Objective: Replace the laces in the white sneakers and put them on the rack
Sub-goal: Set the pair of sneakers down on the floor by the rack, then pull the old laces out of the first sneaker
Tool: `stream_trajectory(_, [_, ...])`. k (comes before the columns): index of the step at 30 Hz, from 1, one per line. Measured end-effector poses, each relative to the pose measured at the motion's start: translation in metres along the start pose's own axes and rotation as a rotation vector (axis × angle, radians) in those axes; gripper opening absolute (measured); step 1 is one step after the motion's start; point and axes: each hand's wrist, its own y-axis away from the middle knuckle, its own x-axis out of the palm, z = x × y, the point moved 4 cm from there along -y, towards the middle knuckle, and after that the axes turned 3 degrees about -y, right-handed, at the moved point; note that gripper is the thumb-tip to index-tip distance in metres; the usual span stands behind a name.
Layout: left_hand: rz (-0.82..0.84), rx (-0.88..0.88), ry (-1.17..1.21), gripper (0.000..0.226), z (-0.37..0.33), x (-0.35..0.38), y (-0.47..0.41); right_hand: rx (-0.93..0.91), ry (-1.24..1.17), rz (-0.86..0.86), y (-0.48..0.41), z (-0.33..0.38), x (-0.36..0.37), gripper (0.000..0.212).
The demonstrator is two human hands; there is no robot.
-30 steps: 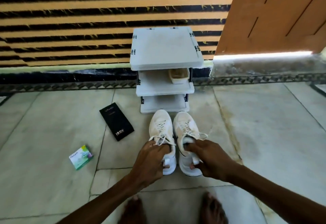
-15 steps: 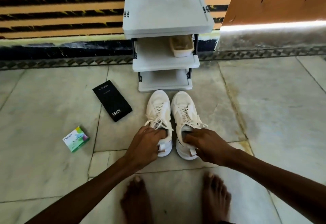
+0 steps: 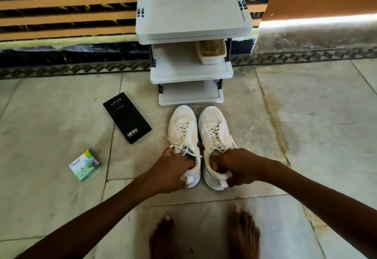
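Keeping left hand (image 3: 171, 170) and right hand (image 3: 239, 167) curled round heel collars of the laced sneakers (image 3: 182, 128), unmoved before the rack (image 3: 191, 76), ready for lifting.

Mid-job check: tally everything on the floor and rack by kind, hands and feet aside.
White sneakers: 2, left sneaker, right sneaker
Boxes: 2, black Vivo box, green Odonil box
Shoe rack: 1
Basket: 1
Total: 6

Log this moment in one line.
left hand grips left sneaker collar | right hand grips right sneaker collar | both laced, on floor before rack
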Motion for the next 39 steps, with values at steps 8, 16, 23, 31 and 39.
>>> stream_trajectory(8, [0.325, -0.041, 0.104, 0.019, 0.001, -0.017, -0.009, 0.004, -0.39, 0.123, 0.011, -0.011, -0.018, 0.049])
stream_trajectory(16, [0.347, -0.011, 0.032, 0.032, -0.008, -0.018, -0.013, 0.011, -0.442, 0.105, 0.003, -0.016, -0.012, 0.041])
stream_trajectory(23, [0.361, 0.025, 0.142, 0.028, 0.004, -0.016, -0.015, 0.004, -0.395, 0.3, -0.014, -0.016, -0.029, 0.037])
stream_trajectory(31, [0.449, 0.036, 0.532, 0.027, 0.029, -0.031, -0.023, 0.0, -0.331, 0.463, -0.041, -0.021, -0.051, 0.03])
stream_trajectory(39, [0.227, -0.135, 0.832, 0.012, 0.045, -0.039, -0.038, 0.035, -0.307, -0.164, -0.049, -0.025, -0.07, 0.019])
